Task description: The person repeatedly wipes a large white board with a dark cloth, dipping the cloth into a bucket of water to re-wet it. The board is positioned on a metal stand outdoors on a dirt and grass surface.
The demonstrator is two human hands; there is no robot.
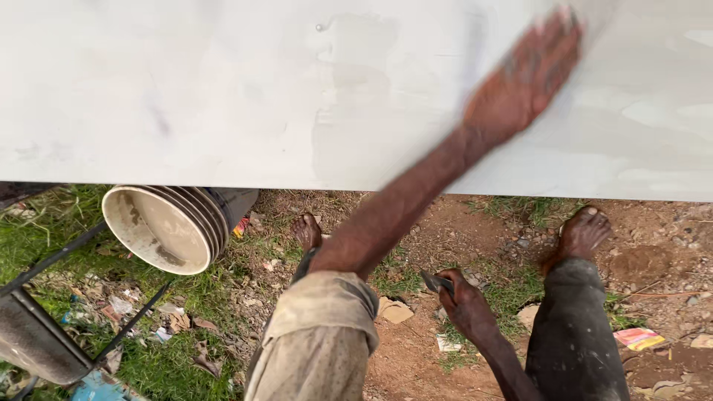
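The left hand [520, 78], blurred, is lying flat with its grip open on the white panel [223, 89] overhead. The right hand [464, 301] is hanging low between the legs, its grip closed around a dark tool [434, 282].

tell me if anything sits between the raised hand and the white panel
Nothing visible does: the left hand lies flat on the white panel. The right hand holds a small dark tool low, away from it.

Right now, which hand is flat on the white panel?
The left hand, open on the white panel; the right hand hangs low, gripping a dark tool.
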